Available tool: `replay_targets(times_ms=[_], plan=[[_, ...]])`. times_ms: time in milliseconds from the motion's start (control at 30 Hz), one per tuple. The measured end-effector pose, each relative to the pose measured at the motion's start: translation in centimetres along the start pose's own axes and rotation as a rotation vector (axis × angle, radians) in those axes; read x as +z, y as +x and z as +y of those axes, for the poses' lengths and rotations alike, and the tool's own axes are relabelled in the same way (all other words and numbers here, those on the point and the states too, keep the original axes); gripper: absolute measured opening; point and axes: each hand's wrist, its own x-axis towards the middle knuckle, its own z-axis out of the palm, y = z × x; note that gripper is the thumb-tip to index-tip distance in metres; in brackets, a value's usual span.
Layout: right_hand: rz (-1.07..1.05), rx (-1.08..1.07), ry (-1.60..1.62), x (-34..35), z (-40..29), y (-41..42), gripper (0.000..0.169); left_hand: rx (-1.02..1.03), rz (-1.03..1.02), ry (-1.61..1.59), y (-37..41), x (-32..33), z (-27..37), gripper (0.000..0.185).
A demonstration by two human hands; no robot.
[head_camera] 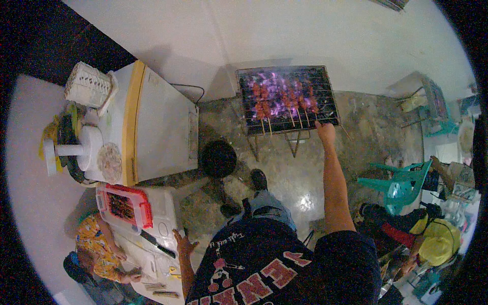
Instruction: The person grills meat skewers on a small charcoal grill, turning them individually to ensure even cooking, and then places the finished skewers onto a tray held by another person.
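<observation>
Over glowing coals on a charcoal grill (289,131), several skewers of reddish meat (263,108) lie on the wire rack, their bare stick ends towards me. My right hand (325,131) reaches out to the grill's near right corner, fingers closed around the stick end of the rightmost skewer (313,106). Down at my left side, my left hand (185,243) is by the edge of a white table (167,202), fingers apart and holding nothing visible. A dark-bladed knife (158,244) lies on the table beside it.
A clear tub with a red rim (145,209) holds more skewers. Yellow-handled scissors (174,271) lie nearer. A person in orange patterned clothing (91,232) sits left of the table. A white refrigerator (164,126), a dark round object (218,158) and a green plastic chair (404,187) stand around.
</observation>
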Motion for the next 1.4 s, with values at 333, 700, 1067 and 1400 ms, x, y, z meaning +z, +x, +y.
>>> replay_targets(times_ms=[333,700,1067,1400], plan=[[0.105,-0.142,-0.042,-2.1,0.6,-1.6,0.057,0.154,0.180,0.103,1.3,2.8,-2.9,0.099],[-0.619,-0.016,0.171,-0.7,0.5,-10.6,0.039,-0.015,0.025,0.044,2.1,1.8,-1.3,0.078],[-0.796,-1.013,0.044,1.1,-9.6,-25.4,0.062,-0.059,0.269,0.076,2.2,2.8,-1.7,0.054],[-0.580,-1.004,0.169,-3.2,-11.4,-33.0,0.058,-0.007,0.440,-0.330,0.3,2.6,-2.9,0.060]])
